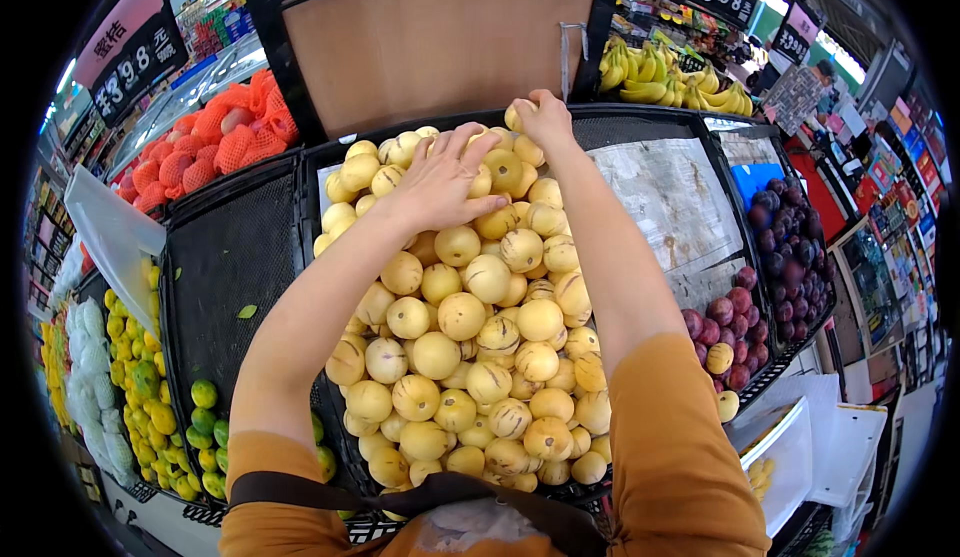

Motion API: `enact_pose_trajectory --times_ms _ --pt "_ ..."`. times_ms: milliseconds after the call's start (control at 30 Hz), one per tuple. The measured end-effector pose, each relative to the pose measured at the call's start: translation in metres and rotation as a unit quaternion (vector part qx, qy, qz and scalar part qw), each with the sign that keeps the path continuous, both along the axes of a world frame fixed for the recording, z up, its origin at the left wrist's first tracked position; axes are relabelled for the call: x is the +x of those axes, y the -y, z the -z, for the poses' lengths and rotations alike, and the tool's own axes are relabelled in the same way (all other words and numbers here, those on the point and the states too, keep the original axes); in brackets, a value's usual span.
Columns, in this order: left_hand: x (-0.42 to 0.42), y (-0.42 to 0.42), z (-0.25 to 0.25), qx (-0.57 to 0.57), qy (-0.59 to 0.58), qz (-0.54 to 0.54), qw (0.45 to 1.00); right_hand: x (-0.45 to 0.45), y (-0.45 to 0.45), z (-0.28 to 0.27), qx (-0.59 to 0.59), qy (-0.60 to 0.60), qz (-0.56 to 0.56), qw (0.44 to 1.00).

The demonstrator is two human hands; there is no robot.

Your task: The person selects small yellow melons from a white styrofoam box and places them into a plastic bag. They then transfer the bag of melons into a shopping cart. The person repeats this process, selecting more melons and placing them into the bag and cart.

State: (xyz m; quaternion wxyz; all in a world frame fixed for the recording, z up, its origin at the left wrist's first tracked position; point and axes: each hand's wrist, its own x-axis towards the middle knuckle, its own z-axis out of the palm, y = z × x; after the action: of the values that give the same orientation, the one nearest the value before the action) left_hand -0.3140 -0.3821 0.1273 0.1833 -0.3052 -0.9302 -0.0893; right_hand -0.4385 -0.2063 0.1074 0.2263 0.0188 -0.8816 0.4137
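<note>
A heaped pile of pale yellow pepino melons (461,315), many with purple streaks, fills the black crate in front of me. My left hand (450,178) lies palm down across the upper part of the pile, fingers spread over the fruit; what is under the palm is hidden. At the pile's far right corner, my right hand (547,118) grips a single pepino melon (517,117) between thumb and fingers. Both arms reach forward over the fruit.
A brown board (442,47) stands behind the crate. Left is a black mesh tray (232,257) with green citrus (202,418) near its front. To the right, paper (664,197) lines a tray holding plums (735,313). Bananas (660,77) lie at the back right.
</note>
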Motion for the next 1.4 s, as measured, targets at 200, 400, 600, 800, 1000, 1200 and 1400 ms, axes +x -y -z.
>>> enact_pose_trajectory --times_ms 200,400,600,800,1000,1200,1400 --pt "0.002 0.020 0.005 0.082 -0.006 0.045 0.996 0.004 -0.023 0.002 0.041 -0.039 -0.056 0.997" --pt "0.014 0.027 0.003 -0.011 0.056 0.029 0.998 0.073 -0.068 -0.035 -0.052 0.120 -0.140 0.982" --pt "0.010 0.023 0.002 -0.023 -0.022 0.009 0.999 0.187 -0.149 -0.035 -0.066 0.150 -0.196 0.967" --pt "0.036 -0.019 -0.046 0.008 -0.190 0.154 0.970 0.324 -0.257 -0.030 0.078 0.056 -0.087 0.992" --pt "0.119 -0.133 -0.079 0.215 -0.060 0.260 0.939 0.463 -0.402 0.002 0.154 -0.023 0.141 0.978" --pt "0.235 -0.286 -0.028 0.194 -0.094 0.563 0.798 0.594 -0.503 0.056 0.113 0.118 0.338 0.927" --pt "0.301 -0.370 -0.008 -0.021 0.142 0.622 0.770 0.682 -0.493 0.074 0.019 0.288 0.201 0.936"
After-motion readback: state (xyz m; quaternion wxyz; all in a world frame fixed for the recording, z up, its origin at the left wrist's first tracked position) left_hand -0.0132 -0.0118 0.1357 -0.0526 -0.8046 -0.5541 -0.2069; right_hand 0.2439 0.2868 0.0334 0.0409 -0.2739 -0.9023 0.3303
